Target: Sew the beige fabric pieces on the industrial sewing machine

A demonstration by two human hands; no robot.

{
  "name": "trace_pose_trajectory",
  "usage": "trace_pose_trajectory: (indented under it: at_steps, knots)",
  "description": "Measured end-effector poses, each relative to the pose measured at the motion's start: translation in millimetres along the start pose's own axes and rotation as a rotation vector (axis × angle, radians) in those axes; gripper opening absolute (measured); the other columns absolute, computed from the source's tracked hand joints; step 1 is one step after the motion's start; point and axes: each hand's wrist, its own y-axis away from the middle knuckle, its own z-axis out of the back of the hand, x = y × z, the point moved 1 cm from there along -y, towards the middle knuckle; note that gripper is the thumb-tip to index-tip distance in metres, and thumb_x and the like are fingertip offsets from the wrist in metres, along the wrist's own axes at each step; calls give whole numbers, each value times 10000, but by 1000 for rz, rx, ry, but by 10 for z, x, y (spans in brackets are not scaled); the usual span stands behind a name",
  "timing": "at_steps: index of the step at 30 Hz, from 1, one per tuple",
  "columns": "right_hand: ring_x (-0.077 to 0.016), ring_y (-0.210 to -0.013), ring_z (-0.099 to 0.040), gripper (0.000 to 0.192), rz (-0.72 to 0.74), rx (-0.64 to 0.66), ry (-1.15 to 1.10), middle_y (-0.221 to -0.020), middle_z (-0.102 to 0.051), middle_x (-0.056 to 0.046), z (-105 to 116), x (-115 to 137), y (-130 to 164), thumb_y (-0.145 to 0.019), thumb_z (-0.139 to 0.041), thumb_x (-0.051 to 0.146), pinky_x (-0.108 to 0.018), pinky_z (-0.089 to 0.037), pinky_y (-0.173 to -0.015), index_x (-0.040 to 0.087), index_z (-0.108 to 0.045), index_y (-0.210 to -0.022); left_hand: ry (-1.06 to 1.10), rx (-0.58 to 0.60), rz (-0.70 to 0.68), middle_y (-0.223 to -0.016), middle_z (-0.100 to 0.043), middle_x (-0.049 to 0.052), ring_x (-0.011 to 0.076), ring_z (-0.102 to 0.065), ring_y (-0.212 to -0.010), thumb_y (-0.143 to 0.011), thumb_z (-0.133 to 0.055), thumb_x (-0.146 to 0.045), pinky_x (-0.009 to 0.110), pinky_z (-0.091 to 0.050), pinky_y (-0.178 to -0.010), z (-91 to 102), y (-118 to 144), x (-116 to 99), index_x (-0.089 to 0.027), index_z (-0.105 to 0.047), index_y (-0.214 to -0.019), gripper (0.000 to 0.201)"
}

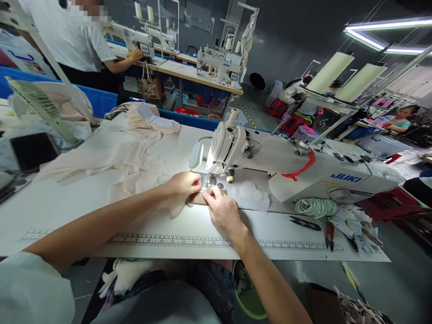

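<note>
Under the front edge of the desk (175,225), a green bin (251,302) shows between the person's arms; what lies in it is too hidden to tell, only some pale scraps near its rim. To the right, on the desk, a loose heap of cut scraps (354,225) lies beside a coil of pale green cord (315,207), a black clipper (305,223) and a red-handled tool (330,234).

The left hand (184,183) lies palm down with the fingers pressed together, and it holds the cream fabric (135,162) flat just before the needle of the white sewing machine (286,166). The right hand (222,209) comes in from the lower right, fingers stretched forward and close together, and the tips press on a small brown piece (199,198) that lies on the desk between both hands, directly under the machine head. The two hands almost touch. Both forearms are extended over the printed ruler (189,241) at the desk edge.
</note>
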Motion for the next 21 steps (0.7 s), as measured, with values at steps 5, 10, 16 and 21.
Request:
trace_pose_trajectory:
  at_steps: [5, 10, 16, 21]
  knots:
    - [-209, -883, -613, 394, 6, 45, 70, -1153, -655, -124, 14, 49, -12, -970, -425, 104, -297, -453, -640, 156, -617, -1311, -486, -221, -369, -936, -678, 99, 237, -615, -853, -943, -480, -184, 339, -494, -707, -75, 223, -128, -150, -644, -806, 217]
    - [-191, -859, -609, 390, 6, 24, 75, -1143, -652, -121, 16, 56, -15, -974, -413, 89, -285, -450, -639, 150, -615, -1303, -495, -320, -607, -983, -675, 128, 243, -622, -933, -938, -413, -80, 362, -555, -819, -304, 476, -43, -117, -664, -965, 255]
    - [-194, -880, -612, 399, 0, -25, 25, -1136, -651, -110, -5, 9, -7, -983, -429, 133, -280, -460, -674, 167, -621, -1331, -502, -301, -621, -1000, -675, 152, 262, -626, -954, -912, -474, -102, 380, -584, -850, -368, 462, 44, -61, -671, -1050, 244]
    - [-165, -768, -613, 456, -133, -104, -6, -1112, -666, -88, -40, -157, -17, -930, -432, 93, -270, -458, -666, 209, -659, -1309, -516, -304, -558, -1060, -673, 170, 269, -609, -972, -933, -441, -117, 368, -584, -805, -392, 332, 51, -56, -669, -1073, 275]
